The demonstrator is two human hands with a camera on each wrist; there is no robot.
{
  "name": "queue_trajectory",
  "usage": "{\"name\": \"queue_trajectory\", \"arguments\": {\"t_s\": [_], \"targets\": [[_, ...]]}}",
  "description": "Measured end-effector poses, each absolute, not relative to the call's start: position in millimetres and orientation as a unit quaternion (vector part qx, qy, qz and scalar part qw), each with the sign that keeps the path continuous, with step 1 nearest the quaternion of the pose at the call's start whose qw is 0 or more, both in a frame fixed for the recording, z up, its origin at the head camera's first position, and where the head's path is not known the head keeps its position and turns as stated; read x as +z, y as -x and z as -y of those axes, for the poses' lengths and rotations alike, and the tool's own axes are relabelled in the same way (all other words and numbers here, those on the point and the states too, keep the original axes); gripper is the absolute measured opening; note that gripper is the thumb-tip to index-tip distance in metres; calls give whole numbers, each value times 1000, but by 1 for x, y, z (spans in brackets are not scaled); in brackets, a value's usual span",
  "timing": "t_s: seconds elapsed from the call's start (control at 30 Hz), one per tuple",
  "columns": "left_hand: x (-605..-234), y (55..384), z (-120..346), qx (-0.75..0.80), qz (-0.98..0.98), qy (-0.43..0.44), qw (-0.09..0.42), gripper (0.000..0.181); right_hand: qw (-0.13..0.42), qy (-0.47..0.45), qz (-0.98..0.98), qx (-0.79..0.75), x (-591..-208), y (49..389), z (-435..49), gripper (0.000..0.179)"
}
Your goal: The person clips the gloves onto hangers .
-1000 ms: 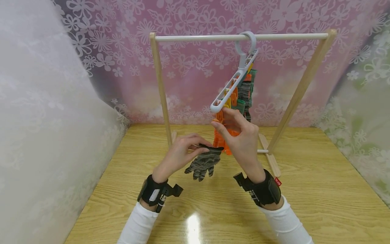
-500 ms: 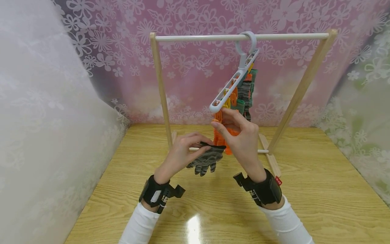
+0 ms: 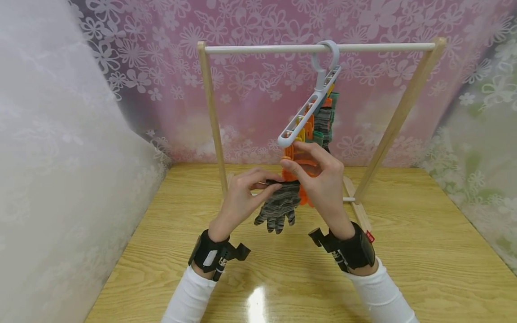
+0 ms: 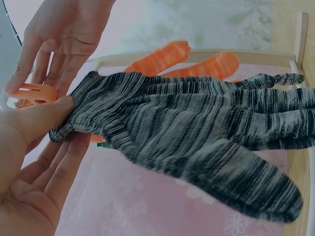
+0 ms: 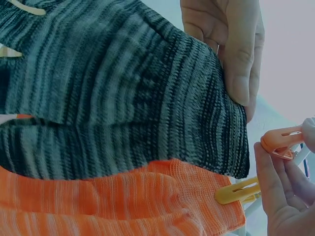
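Observation:
My left hand (image 3: 244, 197) pinches the cuff of a black-and-grey striped knit glove (image 3: 278, 204), whose fingers hang down. My right hand (image 3: 326, 184) pinches an orange clothespin (image 3: 288, 152) at the near end of a pale hanger (image 3: 308, 110). In the right wrist view, the cuff edge of the striped glove (image 5: 202, 93) lies a short gap away from the clothespin (image 5: 283, 138). Beneath it, a yellow clothespin (image 5: 234, 191) grips the cuff of an orange glove (image 5: 147, 196).
The hanger hooks over the white bar (image 3: 258, 49) of a wooden rack (image 3: 397, 119). Farther along it hang green and grey-striped knit pieces (image 3: 322, 119). The rack stands on a wood-grain table (image 3: 404, 269), with a pink floral backdrop (image 3: 258, 103) behind.
My left hand has brought the striped glove up and slightly right, its cuff nearer the orange clothespin. My right hand stays nearly in place at the clothespin.

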State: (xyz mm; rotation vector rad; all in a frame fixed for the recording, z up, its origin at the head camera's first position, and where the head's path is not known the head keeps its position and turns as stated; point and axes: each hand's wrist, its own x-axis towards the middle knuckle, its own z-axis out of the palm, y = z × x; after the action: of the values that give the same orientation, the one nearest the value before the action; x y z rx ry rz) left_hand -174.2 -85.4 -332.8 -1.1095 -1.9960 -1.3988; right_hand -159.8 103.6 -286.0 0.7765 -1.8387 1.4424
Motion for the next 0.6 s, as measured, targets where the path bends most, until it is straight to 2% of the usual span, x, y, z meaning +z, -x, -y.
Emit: {"name": "queue_trajectory", "arguments": {"t_s": [0.6], "targets": [[-324,175,80,-540,704,380,259,17,308,-283,691,590,-281,164,-101,26]]}}
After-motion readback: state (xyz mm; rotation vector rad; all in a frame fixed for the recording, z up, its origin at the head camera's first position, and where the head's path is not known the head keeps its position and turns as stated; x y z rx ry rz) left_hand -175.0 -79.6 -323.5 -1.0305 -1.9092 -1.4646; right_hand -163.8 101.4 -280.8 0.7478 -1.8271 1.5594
